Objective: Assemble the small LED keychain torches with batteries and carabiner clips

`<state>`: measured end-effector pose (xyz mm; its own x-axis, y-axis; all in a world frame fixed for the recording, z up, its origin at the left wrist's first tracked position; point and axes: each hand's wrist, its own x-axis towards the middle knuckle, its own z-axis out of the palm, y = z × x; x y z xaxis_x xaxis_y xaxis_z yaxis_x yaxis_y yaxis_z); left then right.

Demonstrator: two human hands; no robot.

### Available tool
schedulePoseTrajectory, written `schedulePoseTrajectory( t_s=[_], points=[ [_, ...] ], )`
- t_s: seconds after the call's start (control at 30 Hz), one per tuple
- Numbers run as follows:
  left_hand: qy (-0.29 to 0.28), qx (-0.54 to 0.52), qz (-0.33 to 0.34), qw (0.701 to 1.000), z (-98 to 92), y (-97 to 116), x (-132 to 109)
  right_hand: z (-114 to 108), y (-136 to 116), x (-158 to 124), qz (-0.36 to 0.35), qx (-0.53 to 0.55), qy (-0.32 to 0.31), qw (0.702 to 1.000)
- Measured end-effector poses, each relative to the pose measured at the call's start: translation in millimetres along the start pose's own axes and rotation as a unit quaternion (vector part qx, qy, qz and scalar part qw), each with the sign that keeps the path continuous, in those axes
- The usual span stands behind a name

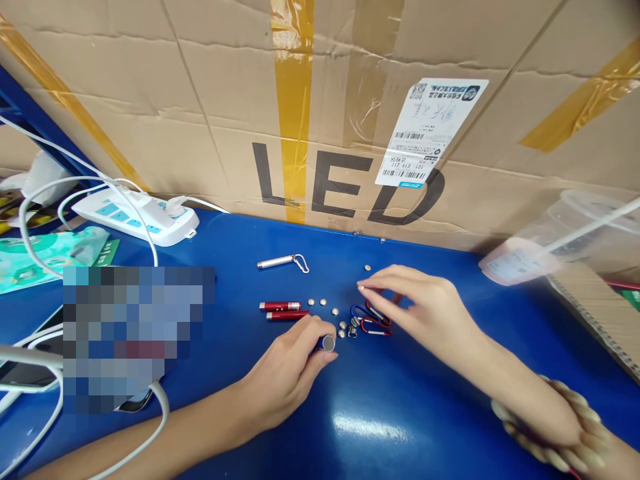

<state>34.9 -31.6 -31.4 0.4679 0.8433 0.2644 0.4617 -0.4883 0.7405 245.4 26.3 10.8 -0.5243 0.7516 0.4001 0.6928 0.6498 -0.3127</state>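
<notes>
My left hand (287, 363) is wrapped round a small blue flashlight tube (327, 343), its round end turned up toward me. My right hand (430, 303) pinches a tiny silvery piece (361, 287), apparently a button cell, between thumb and fingertips. Several button cells (335, 311) lie scattered between the hands, and one more sits just beyond the right fingertips. Red and blue carabiner clips (376, 327) are heaped below that hand. Two red flashlight tubes (280, 307) lie side by side behind my left hand. Farther back rests a silver flashlight (276, 262) with its carabiner attached.
A big cardboard box (215, 100) marked LED walls off the back of the blue table (400, 400). At left are a white power strip (135, 215), loose white cables and a pixelated area. A clear plastic cup (520, 260) lies tilted at right beside a cardboard piece (595, 313).
</notes>
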Motion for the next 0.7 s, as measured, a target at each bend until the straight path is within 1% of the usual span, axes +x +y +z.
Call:
schedulePoseTrajectory(
  t_s=[0.03, 0.1, 0.17, 0.23, 0.3, 0.43, 0.6, 0.7],
  points=[
    [-0.002, -0.001, 0.005, 1.000, 0.2, -0.1, -0.1, -1.7, -11.1, -2.5, -0.031, 0.035, 0.027, 0.999],
    [-0.008, -0.006, 0.009, 1.000, 0.9, 0.0, -0.1, -3.4, -28.2, -7.7, -0.088, 0.074, 0.058, 0.992],
    [-0.016, -0.013, 0.013, 1.000, 1.8, 0.1, -0.1, -2.7, -36.8, -11.7, -0.137, 0.095, 0.071, 0.983],
    [-0.021, -0.017, 0.019, 0.999, 2.7, -0.2, -0.1, -0.3, -38.5, -13.7, -0.165, 0.107, 0.071, 0.978],
    [-0.026, -0.021, 0.015, 0.999, 2.9, -0.7, -0.1, 2.6, -36.9, -14.3, -0.165, 0.116, 0.070, 0.977],
    [-0.021, -0.022, -0.008, 0.999, 1.9, -0.7, -0.5, 7.0, -34.3, -14.1, -0.139, 0.129, 0.063, 0.980],
    [-0.021, -0.019, -0.012, 1.000, 0.8, 0.3, -0.7, 9.5, -34.6, -13.4, -0.144, 0.129, 0.054, 0.980],
    [-0.026, -0.016, -0.020, 0.999, 0.6, 0.6, -0.8, 8.6, -35.6, -11.5, -0.131, 0.160, 0.050, 0.977]
  ],
)
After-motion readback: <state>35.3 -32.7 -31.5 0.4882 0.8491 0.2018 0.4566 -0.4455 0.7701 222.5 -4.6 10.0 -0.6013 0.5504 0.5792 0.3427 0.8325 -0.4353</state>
